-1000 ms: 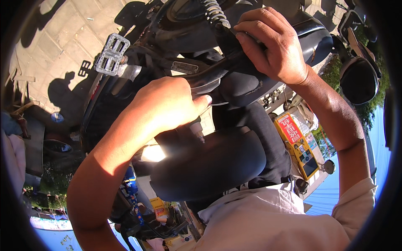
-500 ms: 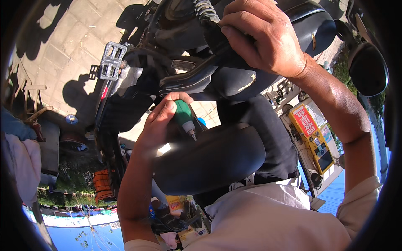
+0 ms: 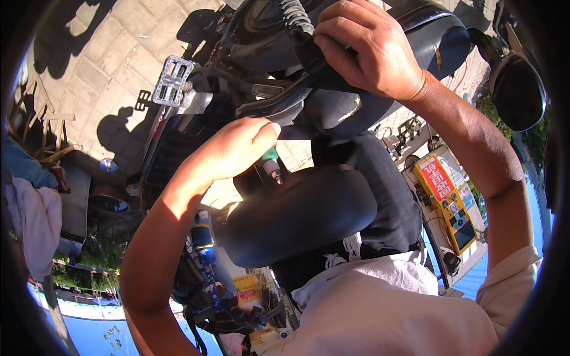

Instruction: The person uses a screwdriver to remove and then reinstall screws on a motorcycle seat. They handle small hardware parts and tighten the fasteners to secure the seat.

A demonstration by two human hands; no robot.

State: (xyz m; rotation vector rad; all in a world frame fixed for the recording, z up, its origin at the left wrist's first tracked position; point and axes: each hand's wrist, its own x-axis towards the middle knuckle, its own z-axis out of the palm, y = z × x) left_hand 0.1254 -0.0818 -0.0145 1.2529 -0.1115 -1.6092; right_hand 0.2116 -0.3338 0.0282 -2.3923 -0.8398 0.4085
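Observation:
A black electric scooter with a pedal (image 3: 172,81) fills the middle of the view. My left hand (image 3: 237,145) is closed round a green-bodied screwdriver (image 3: 270,154) with a grey collar. Its metal tip points down over a rounded black seat (image 3: 297,216); the hand hides most of the green body. At the upper right, my right hand (image 3: 380,53) lies on the scooter's black bodywork, beside a coiled shock-absorber spring (image 3: 294,16). Its fingers are curled, and whatever they grip is hidden.
A round black mirror (image 3: 519,92) juts out at the far right. Below it, a yellow box-shaped device (image 3: 445,202) stands on a surface with small items. A blue bottle (image 3: 202,237) shows past my left forearm. Paving (image 3: 113,47) lies at the upper left.
My left hand has turned over the screwdriver, covering more of its green body, and my left elbow has swung out leftward. The right hand keeps its place at the bodywork.

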